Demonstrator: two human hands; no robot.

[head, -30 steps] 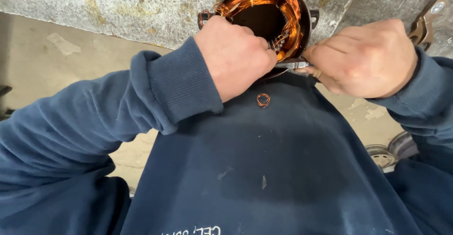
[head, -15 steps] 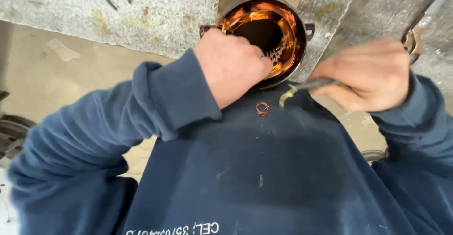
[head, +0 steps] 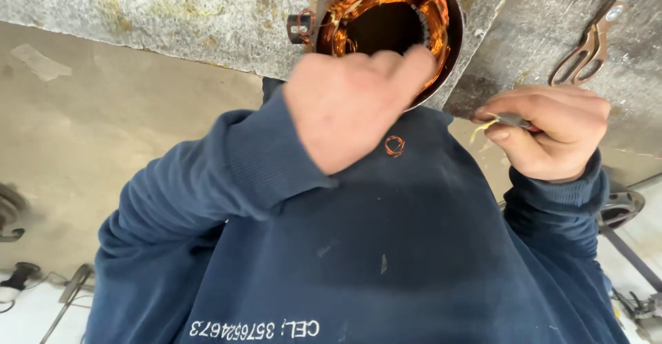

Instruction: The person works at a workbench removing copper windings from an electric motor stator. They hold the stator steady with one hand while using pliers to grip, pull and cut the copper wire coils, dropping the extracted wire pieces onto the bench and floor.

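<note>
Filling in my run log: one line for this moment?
left hand: on motor stator | right hand: pinching small tool | scissors: on bench

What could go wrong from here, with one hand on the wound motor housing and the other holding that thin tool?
1. The left hand has a finger over the rim against the copper windings; pressing there might scrape or bend the thin wire.
2. The stator housing juts past the stone bench edge, so it might tip off.
3. The slim tool in the right hand points inward and might nick the left hand.
</note>
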